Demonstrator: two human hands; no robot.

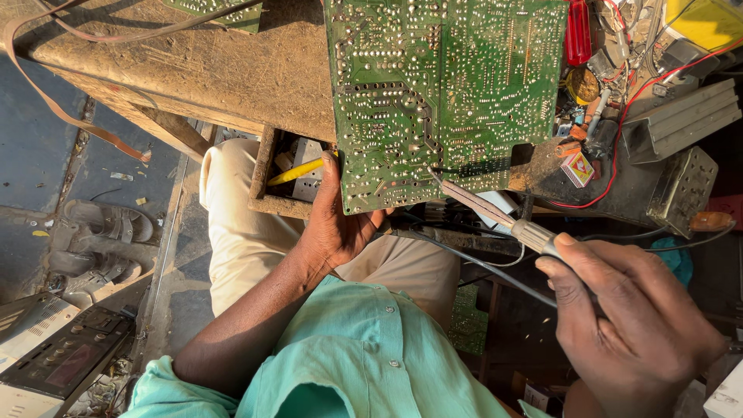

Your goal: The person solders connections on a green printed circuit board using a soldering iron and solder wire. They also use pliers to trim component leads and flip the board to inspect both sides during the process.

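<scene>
Sunlit and cluttered, the scene is a rough wooden workbench [217, 70] seen from above, with a grey floor and a pair of sandals [104, 240] off to one side. Nearest the camera are a green shirt and pale trousers. The right hand [627, 317] is closed in a fist-like grip around the handle of a soldering iron [503, 220], fingers wrapped fully round it and thumb lying along the top; a thin cord trails back from the handle. The iron's shaft slants up from the hand, and its tip rests at the lower edge of a green circuit board [441, 85]. Further in, the left hand [337, 224] pinches the board's bottom corner, thumb across the solder side and fingers curled behind, out of sight. Just beside the thumb, a yellow tool [298, 171] lies in an open wooden drawer [267, 186] below the bench edge. The board lies solder side up, its upper part over the bench top and its lower corner jutting past the edge. Beyond it, among tangled red wires [619, 139], are a small matchbox [577, 169], a red-handled tool [577, 31] and a perforated metal case [685, 190].
</scene>
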